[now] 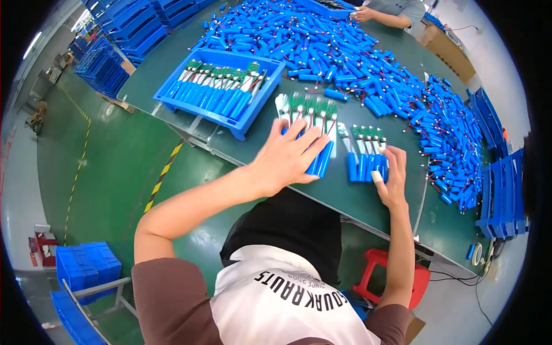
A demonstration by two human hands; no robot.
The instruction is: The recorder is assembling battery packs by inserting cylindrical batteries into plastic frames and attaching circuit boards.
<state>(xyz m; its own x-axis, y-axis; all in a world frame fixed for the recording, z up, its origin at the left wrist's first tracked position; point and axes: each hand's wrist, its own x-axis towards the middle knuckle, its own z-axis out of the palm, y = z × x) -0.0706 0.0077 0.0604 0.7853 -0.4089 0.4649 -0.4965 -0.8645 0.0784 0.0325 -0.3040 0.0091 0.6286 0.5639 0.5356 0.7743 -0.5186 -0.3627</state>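
In front of me lies a row of blue battery packs [324, 162] with white tops, green circuit boards and red wires. My left hand [292, 150] is curled over this row, fingers spread across the packs and thumb at their near end. To its right is a second, smaller row of battery packs [361, 167]. My right hand [392, 176] closes around that row's right end, thumb in front and fingers along the side; its thumb tip has a pale cover. The undersides of both rows are hidden.
A blue tray [261, 109] holding finished-looking packs stands left on the green table [241, 146]. Loose blue batteries [322, 43] cover the far and right areas. A co-worker's hand [362, 14] is at the far side. Blue trays [503, 198] stand right; a red stool [376, 270] is below.
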